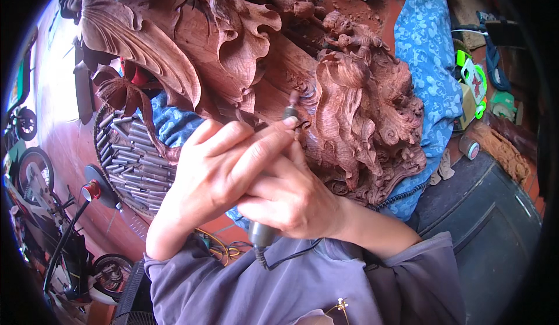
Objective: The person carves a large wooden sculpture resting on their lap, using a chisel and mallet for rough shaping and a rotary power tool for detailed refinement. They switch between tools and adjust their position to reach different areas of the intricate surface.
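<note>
Both of my hands are closed round a rotary carving tool [262, 235]. Its grey metal rear end, with a coiled cable, shows below my palms, and its narrow tip points up and away. My left hand [216, 159] lies over the upper part, a finger reaching along to the collar near the bit. Under and beside it, my right hand [294, 197] wraps the body; some of its fingers are hidden. The bit is over or against a large reddish-brown wood carving [343, 121] with deep folds and curls; whether it touches I cannot tell.
At left, a round tray [105, 153] holds many metal chisels. A red cup [91, 190] stands beside it, with motorbikes [38, 176] farther left. A leg in blue patterned cloth [425, 69] borders the carving. A dark case [483, 220] sits at right; a cable [402, 197] runs near it.
</note>
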Demonstrator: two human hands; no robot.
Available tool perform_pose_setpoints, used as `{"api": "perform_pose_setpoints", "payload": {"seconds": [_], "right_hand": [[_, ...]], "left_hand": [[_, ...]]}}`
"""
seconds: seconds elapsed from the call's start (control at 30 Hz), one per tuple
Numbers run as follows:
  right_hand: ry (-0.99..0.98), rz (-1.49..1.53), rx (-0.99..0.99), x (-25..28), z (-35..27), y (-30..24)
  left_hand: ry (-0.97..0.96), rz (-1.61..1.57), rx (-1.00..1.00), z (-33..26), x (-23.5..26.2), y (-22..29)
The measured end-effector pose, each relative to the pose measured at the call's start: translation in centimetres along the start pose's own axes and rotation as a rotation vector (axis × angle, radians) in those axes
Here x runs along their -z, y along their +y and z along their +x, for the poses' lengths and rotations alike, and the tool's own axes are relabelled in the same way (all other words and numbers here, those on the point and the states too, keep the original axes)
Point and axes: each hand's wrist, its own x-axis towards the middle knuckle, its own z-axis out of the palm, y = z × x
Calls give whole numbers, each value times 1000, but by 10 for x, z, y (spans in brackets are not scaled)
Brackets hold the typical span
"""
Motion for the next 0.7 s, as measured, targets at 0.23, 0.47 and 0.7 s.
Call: {"api": "perform_pose_setpoints", "payload": {"seconds": [0.23,0.47,0.7], "right_hand": [[-41,-116,-36,-1,-5,-13],[61,-49,50,-15,11,4],[-17,-74,-9,-6,15,-4]], "left_hand": [[-1,-47,-59,-2,0,2],[68,-5,4,-2,4,-12],[44,-57,19,-1,6,-13]]}}
